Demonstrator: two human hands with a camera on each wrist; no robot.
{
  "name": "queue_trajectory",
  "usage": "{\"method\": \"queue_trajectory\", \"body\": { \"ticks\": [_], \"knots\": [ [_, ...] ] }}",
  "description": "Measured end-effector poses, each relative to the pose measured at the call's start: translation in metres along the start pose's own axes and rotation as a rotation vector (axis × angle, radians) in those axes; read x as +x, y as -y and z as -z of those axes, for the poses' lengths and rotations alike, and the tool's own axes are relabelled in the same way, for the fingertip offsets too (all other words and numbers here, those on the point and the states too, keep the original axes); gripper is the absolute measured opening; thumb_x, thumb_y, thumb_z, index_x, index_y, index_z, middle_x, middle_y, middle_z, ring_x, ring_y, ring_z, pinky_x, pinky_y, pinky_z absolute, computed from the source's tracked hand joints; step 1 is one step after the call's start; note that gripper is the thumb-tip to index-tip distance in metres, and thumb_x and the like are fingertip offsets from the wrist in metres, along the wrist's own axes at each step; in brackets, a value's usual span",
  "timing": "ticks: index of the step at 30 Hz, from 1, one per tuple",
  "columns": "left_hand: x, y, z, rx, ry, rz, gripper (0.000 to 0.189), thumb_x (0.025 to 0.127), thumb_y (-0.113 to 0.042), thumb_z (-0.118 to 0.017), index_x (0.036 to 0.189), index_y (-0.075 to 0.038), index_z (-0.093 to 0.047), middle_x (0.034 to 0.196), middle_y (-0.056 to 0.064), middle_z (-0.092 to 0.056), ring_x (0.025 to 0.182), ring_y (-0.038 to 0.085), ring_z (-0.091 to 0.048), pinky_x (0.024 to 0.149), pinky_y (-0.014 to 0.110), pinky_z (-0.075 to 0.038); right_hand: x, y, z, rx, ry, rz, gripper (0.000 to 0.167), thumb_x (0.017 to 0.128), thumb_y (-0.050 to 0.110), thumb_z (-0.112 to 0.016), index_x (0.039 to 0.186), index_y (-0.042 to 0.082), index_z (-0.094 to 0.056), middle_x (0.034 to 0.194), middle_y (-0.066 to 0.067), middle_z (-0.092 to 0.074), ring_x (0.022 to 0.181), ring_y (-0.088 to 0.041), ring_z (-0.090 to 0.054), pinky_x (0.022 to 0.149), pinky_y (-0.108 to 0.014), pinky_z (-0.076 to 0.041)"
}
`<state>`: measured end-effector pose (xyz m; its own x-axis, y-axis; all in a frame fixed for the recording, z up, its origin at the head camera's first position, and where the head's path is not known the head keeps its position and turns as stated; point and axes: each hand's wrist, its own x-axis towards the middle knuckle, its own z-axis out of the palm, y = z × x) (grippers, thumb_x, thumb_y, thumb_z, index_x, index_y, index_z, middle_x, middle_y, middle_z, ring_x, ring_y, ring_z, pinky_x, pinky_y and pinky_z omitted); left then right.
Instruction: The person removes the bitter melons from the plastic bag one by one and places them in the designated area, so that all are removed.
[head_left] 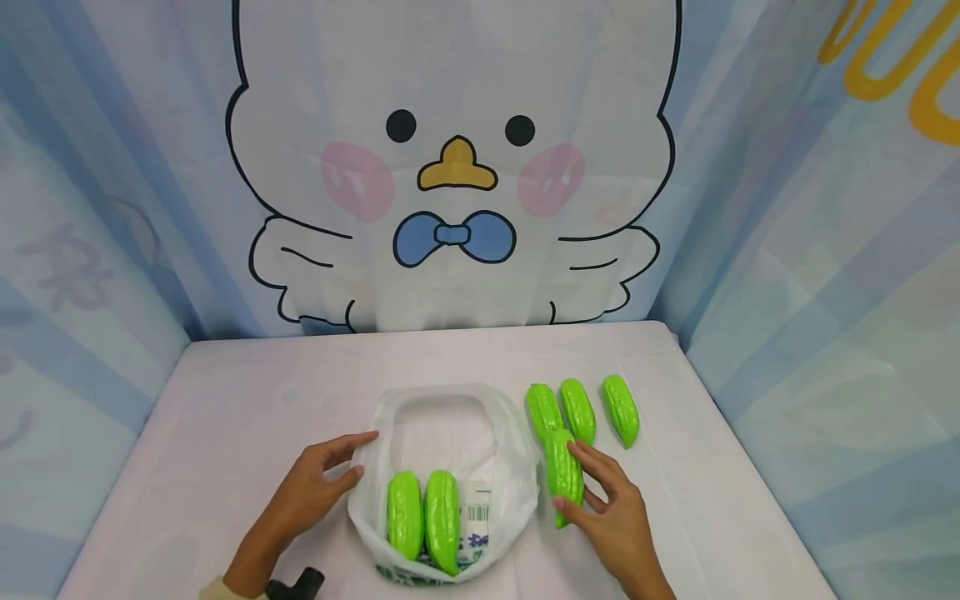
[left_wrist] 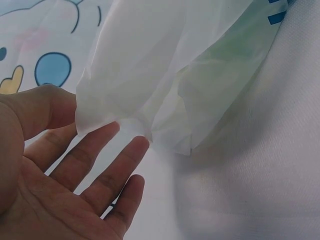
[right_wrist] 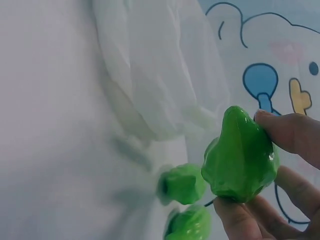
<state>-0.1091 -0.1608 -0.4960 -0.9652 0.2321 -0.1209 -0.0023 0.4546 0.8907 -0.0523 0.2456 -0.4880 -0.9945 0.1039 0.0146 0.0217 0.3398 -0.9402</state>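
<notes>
A white plastic bag stands with its mouth spread wide near the front of the table. Two bright green bitter melons, one left and one right, lie side by side inside it. My left hand touches the bag's left side; in the left wrist view its fingers are spread and fairly straight against the plastic. Just right of the bag, my right hand pinches another bitter melon between thumb and fingers. The right wrist view shows this bitter melon end-on.
Three more bitter melons, at left, middle and right, lie on the white tabletop right of the bag. A dark object shows by the left wrist. Printed curtains enclose the table's back and sides.
</notes>
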Motion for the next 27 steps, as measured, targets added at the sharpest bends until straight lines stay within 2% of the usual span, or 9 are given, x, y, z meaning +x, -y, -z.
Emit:
{"method": "queue_trajectory", "body": {
  "ticks": [10,20,27],
  "knots": [
    [0.002,-0.001,0.000,-0.008,-0.003,0.018,0.047,0.104,-0.018,-0.067,0.150,-0.010,-0.061,0.162,0.012,-0.052,0.150,0.046,-0.048,0.120,0.075,-0.035,-0.003,-0.015,0.006,-0.048,-0.024,-0.049,0.078,0.079,-0.007,-0.087,0.150,0.013,-0.061,0.163,-0.011,-0.046,0.149,-0.035,-0.049,0.109,-0.036,-0.055],
    [0.001,-0.001,0.000,-0.004,0.001,0.050,0.048,0.103,-0.018,-0.068,0.150,-0.012,-0.061,0.163,0.011,-0.051,0.150,0.047,-0.047,0.120,0.075,-0.035,0.001,-0.032,0.005,-0.073,-0.003,-0.102,0.077,0.082,-0.007,-0.085,0.152,0.013,-0.059,0.166,-0.013,-0.042,0.152,-0.039,-0.045,0.112,-0.037,-0.052],
    [0.001,0.001,0.000,0.005,-0.001,0.046,0.048,0.104,-0.018,-0.067,0.151,-0.013,-0.061,0.163,0.012,-0.051,0.150,0.047,-0.048,0.119,0.074,-0.036,0.005,-0.039,0.004,-0.077,0.000,-0.116,0.078,0.082,-0.009,-0.084,0.152,0.013,-0.059,0.166,-0.012,-0.041,0.153,-0.039,-0.045,0.113,-0.037,-0.051]
  ]
}}
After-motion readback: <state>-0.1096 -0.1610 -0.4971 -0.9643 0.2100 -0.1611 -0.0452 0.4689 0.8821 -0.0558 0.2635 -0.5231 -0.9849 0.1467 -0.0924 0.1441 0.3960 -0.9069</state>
